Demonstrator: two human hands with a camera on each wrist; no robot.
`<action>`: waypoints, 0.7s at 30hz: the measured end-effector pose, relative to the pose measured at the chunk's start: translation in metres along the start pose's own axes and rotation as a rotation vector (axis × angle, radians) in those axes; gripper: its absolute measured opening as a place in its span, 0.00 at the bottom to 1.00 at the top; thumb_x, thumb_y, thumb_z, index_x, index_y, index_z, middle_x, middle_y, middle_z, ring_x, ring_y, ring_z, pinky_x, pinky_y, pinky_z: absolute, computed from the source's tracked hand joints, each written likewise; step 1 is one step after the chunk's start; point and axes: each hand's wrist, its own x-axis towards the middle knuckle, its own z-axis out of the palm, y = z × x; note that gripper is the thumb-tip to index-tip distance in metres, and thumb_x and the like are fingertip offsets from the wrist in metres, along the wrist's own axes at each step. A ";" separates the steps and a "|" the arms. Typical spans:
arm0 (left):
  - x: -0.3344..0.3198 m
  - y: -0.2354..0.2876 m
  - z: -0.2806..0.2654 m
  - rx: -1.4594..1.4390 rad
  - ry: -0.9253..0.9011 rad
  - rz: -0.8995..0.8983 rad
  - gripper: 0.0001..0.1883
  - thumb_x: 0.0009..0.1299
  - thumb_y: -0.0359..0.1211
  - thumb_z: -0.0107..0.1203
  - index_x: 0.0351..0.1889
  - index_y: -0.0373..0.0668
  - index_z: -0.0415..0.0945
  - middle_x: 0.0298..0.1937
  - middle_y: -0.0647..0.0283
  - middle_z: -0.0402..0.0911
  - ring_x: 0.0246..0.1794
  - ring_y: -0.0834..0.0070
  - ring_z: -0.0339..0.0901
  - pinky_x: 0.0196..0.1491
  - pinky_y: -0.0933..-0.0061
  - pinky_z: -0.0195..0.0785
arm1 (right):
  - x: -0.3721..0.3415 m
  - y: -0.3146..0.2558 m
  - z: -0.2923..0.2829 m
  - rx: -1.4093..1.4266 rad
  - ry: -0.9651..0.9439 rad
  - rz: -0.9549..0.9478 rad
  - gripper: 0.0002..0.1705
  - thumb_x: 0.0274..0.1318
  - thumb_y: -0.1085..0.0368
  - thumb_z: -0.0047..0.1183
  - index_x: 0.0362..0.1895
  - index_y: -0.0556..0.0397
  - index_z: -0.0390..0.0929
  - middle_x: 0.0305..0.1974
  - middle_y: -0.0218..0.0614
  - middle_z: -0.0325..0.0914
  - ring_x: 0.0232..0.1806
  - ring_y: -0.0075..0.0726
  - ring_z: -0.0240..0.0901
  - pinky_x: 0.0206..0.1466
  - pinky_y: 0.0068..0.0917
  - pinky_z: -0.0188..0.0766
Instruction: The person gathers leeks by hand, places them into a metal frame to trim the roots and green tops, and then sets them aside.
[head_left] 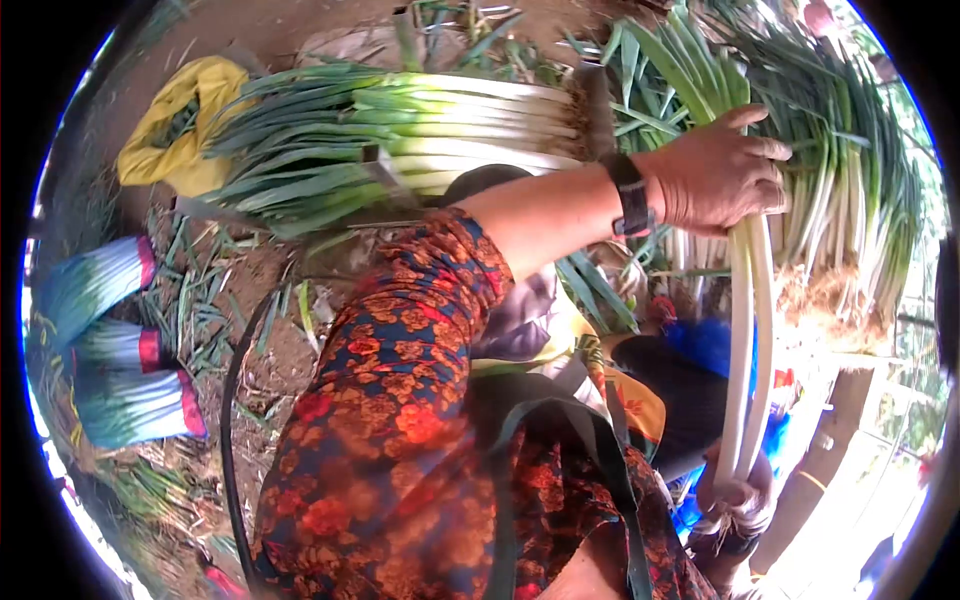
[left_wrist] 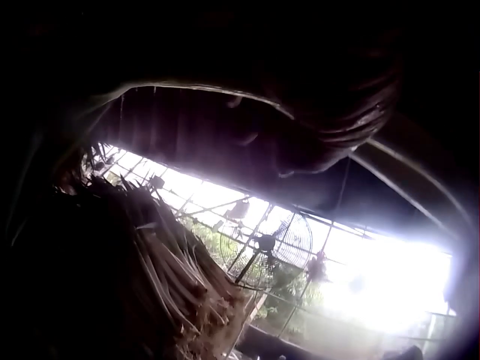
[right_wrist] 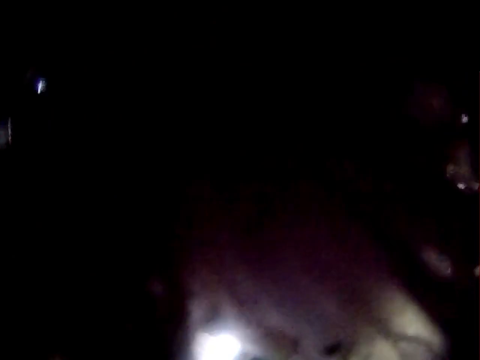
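Observation:
In the head view my left hand [head_left: 722, 170], with a dark watch at its wrist, grips a pair of long leeks [head_left: 750, 340] just below their green leaves. The white stalks hang downward from it. At lower right my right hand [head_left: 738, 492] holds their root ends, the roots poking out by the fingers. Behind the left hand stands a heap of untrimmed leeks [head_left: 840, 200] with dirty roots. The left wrist view is dark, with part of the left hand [left_wrist: 337, 127] above the rooty heap [left_wrist: 191, 292]. The right wrist view is nearly black.
Leeks with clean white stalks [head_left: 480, 110] lie side by side between metal posts. A yellow sack [head_left: 190, 120] sits beyond their leaf ends. Red-ended wrapped bundles [head_left: 140, 405] lie at far left, near a black cable [head_left: 228, 430]. A fan [left_wrist: 266, 242] stands by the bright grid.

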 end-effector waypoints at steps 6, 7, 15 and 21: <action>-0.036 -0.075 -0.100 0.427 -0.224 -0.149 0.09 0.57 0.32 0.61 0.35 0.54 0.80 0.29 0.69 0.78 0.39 0.72 0.78 0.55 0.55 0.65 | 0.126 -0.029 0.030 -0.699 -0.077 -0.399 0.29 0.45 0.61 0.66 0.49 0.61 0.69 0.30 0.33 0.74 0.27 0.26 0.72 0.28 0.22 0.71; -0.039 -0.087 -0.127 0.437 -0.316 -0.193 0.05 0.68 0.37 0.56 0.33 0.49 0.77 0.32 0.67 0.76 0.37 0.74 0.73 0.56 0.63 0.61 | 0.150 -0.039 0.051 -0.782 0.026 -0.484 0.31 0.44 0.60 0.66 0.53 0.58 0.69 0.33 0.38 0.76 0.31 0.34 0.74 0.34 0.28 0.72; -0.145 -0.141 -0.240 1.041 -0.586 -0.455 0.13 0.59 0.32 0.61 0.43 0.52 0.76 0.35 0.68 0.76 0.42 0.68 0.75 0.57 0.56 0.60 | 0.375 -0.057 0.174 -1.071 0.108 -1.057 0.31 0.54 0.49 0.58 0.61 0.45 0.69 0.48 0.43 0.74 0.51 0.53 0.71 0.58 0.43 0.64; -0.331 -0.146 -0.165 0.599 -1.112 -1.040 0.33 0.64 0.53 0.56 0.67 0.63 0.62 0.64 0.61 0.68 0.69 0.63 0.59 0.73 0.41 0.32 | 0.508 0.057 0.200 -1.405 -0.016 -0.215 0.39 0.59 0.41 0.48 0.69 0.45 0.57 0.70 0.41 0.55 0.72 0.51 0.49 0.72 0.52 0.47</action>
